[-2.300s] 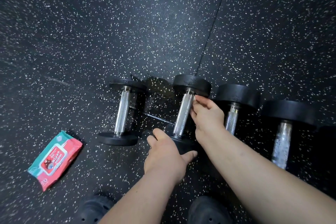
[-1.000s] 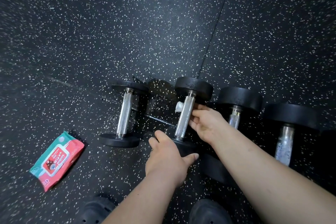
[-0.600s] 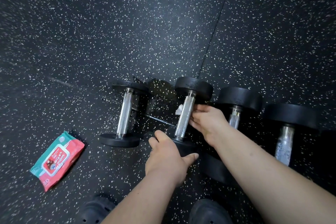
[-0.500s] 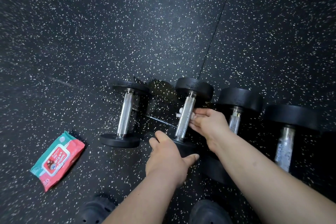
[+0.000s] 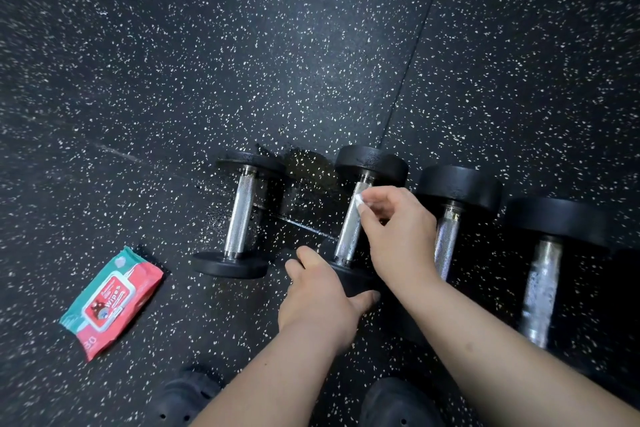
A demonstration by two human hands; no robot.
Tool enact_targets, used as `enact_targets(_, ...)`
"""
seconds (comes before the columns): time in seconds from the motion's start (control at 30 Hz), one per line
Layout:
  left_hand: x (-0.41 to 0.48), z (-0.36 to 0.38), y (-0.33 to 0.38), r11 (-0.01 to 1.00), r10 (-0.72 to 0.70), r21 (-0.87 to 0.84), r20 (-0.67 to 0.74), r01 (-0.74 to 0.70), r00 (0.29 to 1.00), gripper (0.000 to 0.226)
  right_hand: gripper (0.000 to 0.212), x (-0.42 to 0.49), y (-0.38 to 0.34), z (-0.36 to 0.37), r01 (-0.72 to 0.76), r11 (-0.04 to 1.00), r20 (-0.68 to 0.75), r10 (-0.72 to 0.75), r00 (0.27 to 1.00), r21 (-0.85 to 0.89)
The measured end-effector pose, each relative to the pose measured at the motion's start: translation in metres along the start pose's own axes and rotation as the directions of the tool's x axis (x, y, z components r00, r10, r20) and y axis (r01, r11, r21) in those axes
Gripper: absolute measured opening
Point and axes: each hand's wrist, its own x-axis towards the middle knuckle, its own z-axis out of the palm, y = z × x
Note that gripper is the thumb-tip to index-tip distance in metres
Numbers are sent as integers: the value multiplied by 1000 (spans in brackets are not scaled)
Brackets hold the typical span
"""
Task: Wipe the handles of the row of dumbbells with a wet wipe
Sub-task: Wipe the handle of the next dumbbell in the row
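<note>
Wipes pack on floor, contents hidden. Dumbbell axis runs near-to-far. Left grip clamps its near head; right grip pinches wet wipe against handle.

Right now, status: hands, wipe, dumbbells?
Right hand pinches wipe against handle of second dumbbell from left. Left hand grips that dumbbell's near end. Wipes pack on floor, far left, clear of hands.

Pinched wet wipe on dumbbell handle

The right hand has lifted from around the second dumbbell's handle and now pinches the wet wipe against the handle's upper end.
</note>
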Motion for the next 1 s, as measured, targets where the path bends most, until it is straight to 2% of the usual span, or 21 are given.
enact_targets(0.17, -1, -1, 1, 1000, 3, 14, -2, -3, 1000, 100, 8, 4, 12, -3, 294, 927, 34, -294, 955, -233)
enact_targets(0.33, -1, -1, 0, 1000, 10, 13, -8, -10, 1000, 100, 20, 0, 18, -3, 356, 874, 195, -306, 932, -331)
enact_targets(0.43, -2, -2, 1, 1000, 11, 9, -4, -11, 1000, 102, 20, 10, 12, -1, 473, 751, 268, -391, 881, -460)
enact_targets(0.53, -2, -2, 1, 1000, 11, 6, -1, -11, 1000, 102, 12, 20, 0, 7, 602, 588, 363, -483, 797, -539)
enact_targets(0.63, -2, -3, 2, 1000, 17, -4, 6, -17, 1000, 100, 17, 22, -14, 16, 672, 467, 483, -469, 739, -575)
enact_targets(0.73, -2, -3, 1, 1000, 25, -3, 2, -25, 1000, 104, 20, 23, -13, 12, 620, 500, 449, -429, 784, -605)
enact_targets(0.8, -2, -1, 0, 1000, 19, -10, -15, -19, 1000, 102, 16, 18, -6, 4, 544, 576, 404, -365, 839, -610)
enact_targets(0.87, -2, 0, 0, 1000, 8, -14, -22, -8, 1000, 102, 25, 11, 0, -2, 492, 638, 378, -319, 869, -592)
enact_targets(0.9, -1, 1, 0, 1000, 6, -17, -22, -7, 1000, 103, 25, 10, 0, -4, 496, 640, 377, -327, 867, -586)
enact_targets(0.97, 0, 1, 0, 1000, 7, -18, -18, -7, 1000, 104, 14, 11, -3, 0, 538, 578, 421, -337, 842, -614)
enact_targets(1.0, -1, 1, 0, 1000, 6, -15, -11, -6, 1000, 106, 18, 14, -9, 5, 561, 541, 451, -335, 827, -627)
